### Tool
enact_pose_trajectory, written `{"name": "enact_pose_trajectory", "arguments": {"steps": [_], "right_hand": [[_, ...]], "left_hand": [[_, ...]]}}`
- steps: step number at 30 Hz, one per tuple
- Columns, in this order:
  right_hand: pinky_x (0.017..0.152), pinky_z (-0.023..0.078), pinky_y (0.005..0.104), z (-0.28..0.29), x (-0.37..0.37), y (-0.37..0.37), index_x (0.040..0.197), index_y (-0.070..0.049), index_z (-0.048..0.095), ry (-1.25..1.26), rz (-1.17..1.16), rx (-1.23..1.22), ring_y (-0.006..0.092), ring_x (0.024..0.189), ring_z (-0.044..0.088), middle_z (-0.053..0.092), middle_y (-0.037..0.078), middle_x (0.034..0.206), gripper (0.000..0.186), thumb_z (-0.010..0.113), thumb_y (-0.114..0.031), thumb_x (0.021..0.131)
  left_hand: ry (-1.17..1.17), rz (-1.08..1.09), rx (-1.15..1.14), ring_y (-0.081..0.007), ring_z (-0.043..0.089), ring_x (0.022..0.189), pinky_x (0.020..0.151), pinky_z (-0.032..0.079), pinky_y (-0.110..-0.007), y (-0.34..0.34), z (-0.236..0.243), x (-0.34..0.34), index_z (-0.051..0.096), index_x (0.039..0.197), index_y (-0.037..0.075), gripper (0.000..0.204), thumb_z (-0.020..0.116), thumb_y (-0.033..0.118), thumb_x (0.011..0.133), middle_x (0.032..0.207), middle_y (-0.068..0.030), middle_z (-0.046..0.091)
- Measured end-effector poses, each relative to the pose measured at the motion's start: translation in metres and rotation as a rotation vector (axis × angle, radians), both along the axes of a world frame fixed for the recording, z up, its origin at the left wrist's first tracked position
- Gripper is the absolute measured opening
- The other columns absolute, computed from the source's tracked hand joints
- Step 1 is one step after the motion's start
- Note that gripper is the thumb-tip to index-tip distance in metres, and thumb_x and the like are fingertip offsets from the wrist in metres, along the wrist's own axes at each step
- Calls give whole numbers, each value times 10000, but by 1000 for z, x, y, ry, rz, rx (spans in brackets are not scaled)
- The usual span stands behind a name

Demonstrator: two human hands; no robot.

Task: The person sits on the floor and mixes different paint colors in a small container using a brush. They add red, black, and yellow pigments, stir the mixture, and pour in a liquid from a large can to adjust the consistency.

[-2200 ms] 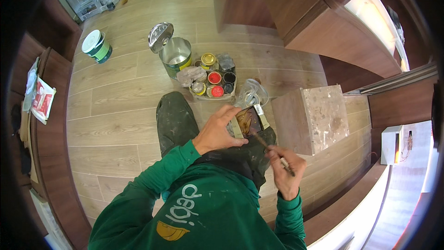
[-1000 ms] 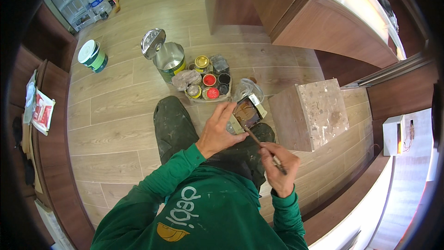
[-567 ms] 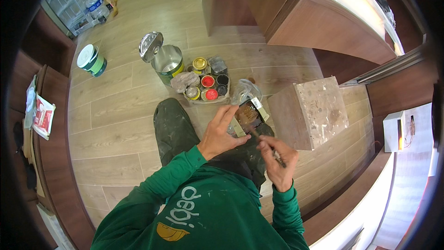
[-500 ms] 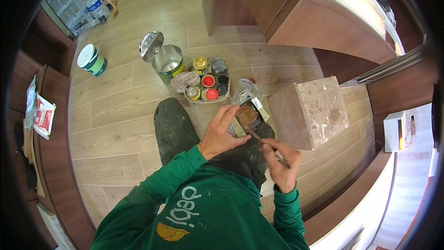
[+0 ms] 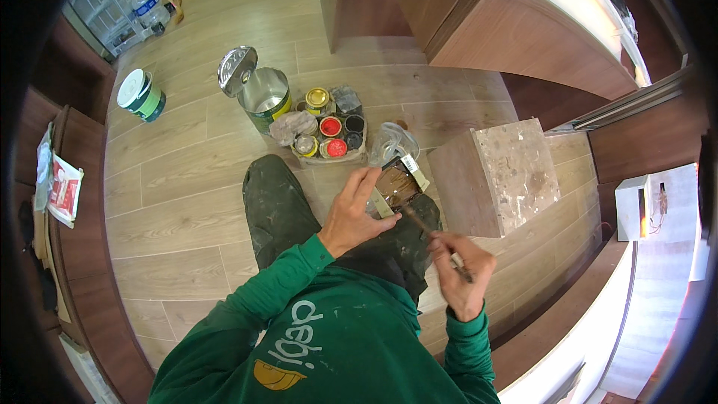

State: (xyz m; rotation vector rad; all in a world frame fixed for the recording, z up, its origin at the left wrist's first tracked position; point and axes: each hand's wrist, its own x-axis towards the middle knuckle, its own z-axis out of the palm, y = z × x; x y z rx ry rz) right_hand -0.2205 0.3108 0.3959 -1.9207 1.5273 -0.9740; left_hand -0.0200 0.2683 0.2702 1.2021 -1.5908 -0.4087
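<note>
My left hand (image 5: 350, 215) grips the near-left side of a small dark box with pale edges (image 5: 399, 184), held over my right knee. Brown, streaky material shows inside it. In my right hand (image 5: 464, 275), the fingers are closed round a slender brown stick-like tool (image 5: 420, 221). Its far tip is at the near edge of the box; the other end, darker, sticks out past my fingers. I cannot make out what kind of tip it has. Beyond the box sits a clear plastic container (image 5: 390, 142) on the floor.
A tray of several small paint pots (image 5: 330, 126) stands ahead, with a grey rag (image 5: 292, 129) at its left. Behind it is an open tin (image 5: 265, 97), lid raised. A stained wooden box (image 5: 517, 173) stands right, a lidded bucket (image 5: 142, 96) far left. Brown cabinets (image 5: 535, 37) flank the floor.
My right hand has moved slightly right and down, drawing the tool back toward the near edge of the box. My left hand keeps its hold. The whole view has shifted a little.
</note>
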Motion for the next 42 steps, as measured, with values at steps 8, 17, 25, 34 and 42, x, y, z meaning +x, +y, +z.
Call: {"name": "enact_pose_trajectory", "arguments": {"steps": [8,17,25,34,42], "right_hand": [[647,551,320,4,-8,-11,963,28,783,-55,-30,101,184,686,721,752,153,790,107,716,-43,918],[742,565,285,-14,-18,-28,995,62,772,-350,22,395,148,813,738,774,113,862,117,718,-4,915],[800,569,307,-25,-30,-28,1039,32,785,-314,8,279,173,883,729,778,120,1012,156,740,21,889],[801,566,320,-21,-17,-27,1036,22,777,-195,138,219,187,879,733,782,135,978,143,729,-13,907],[772,572,309,-29,-10,-20,1054,27,780,-140,157,114,173,842,741,781,140,916,151,735,-36,924]], "left_hand": [[2,-91,32,-380,649,1183,1009,550,-413,-1,-2,9,558,1422,-30,932,983,179,619,1338,-214,588],[-4,-306,265,-369,620,1254,1051,522,-426,-9,1,36,551,1452,5,960,975,244,624,1382,-194,593],[-2,-367,355,-353,601,1299,1100,490,-417,-18,7,47,530,1490,54,989,974,235,624,1434,-184,592],[-11,-383,344,-349,610,1286,1082,499,-419,-19,14,45,571,1438,49,926,975,216,622,1414,-173,608],[-43,-327,266,-353,621,1259,1066,510,-417,-17,13,41,576,1419,28,903,975,213,630,1381,-176,615]]}}
